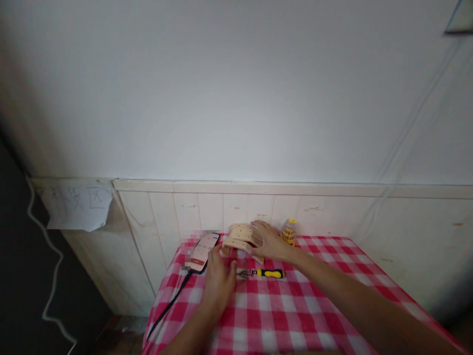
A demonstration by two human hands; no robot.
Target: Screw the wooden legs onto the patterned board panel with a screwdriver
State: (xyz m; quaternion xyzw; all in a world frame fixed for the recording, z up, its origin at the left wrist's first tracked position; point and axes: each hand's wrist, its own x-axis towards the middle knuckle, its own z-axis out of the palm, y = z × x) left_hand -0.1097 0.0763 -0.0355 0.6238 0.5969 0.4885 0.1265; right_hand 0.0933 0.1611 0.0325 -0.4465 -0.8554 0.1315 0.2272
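Pale curved wooden pieces with small holes (238,243) sit near the back of the table, one in front of another. My right hand (269,242) has its fingers and thumb around their right end. Close to their left end is my left hand (219,276), its thumb held apart from its fingers, with nothing visible in it. A yellow-and-black screwdriver (271,273) lies in front of the pieces. Around its tip are several thin dark metal bits (243,274), too small to make out clearly.
A phone (203,252) with a lit screen and a black strap (170,304) lies at the left. Behind my right hand stands a clear container with a yellow top (289,231). The red-and-white checked tablecloth (254,323) reaches the panelled wall (210,209).
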